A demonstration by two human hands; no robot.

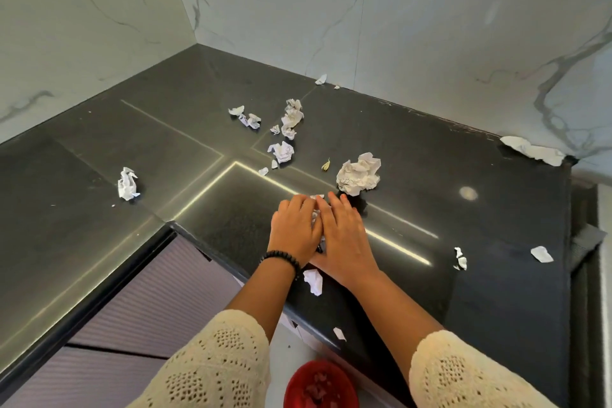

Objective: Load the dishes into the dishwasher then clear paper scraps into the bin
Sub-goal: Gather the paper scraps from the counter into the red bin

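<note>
Red bin (320, 386) sits below the counter (430, 275) edge. Above it, left hand (294, 225) and right hand (344, 228) lie flat, fingers together, cupping scraps (316, 217). Best drag them straight back toward the bin. Beyond lies a paper ball (358, 174).

surface: black stone countertop (430, 149)
on it: scattered paper scraps (290, 117), one large crumpled paper ball (358, 174), both hands

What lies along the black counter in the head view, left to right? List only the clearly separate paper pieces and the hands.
Twisted scrap → left hand → right hand → torn scrap → flat scrap. The hands press side by side on paper between them; the big crumpled ball sits just beyond the right hand, so it is left out.
</note>
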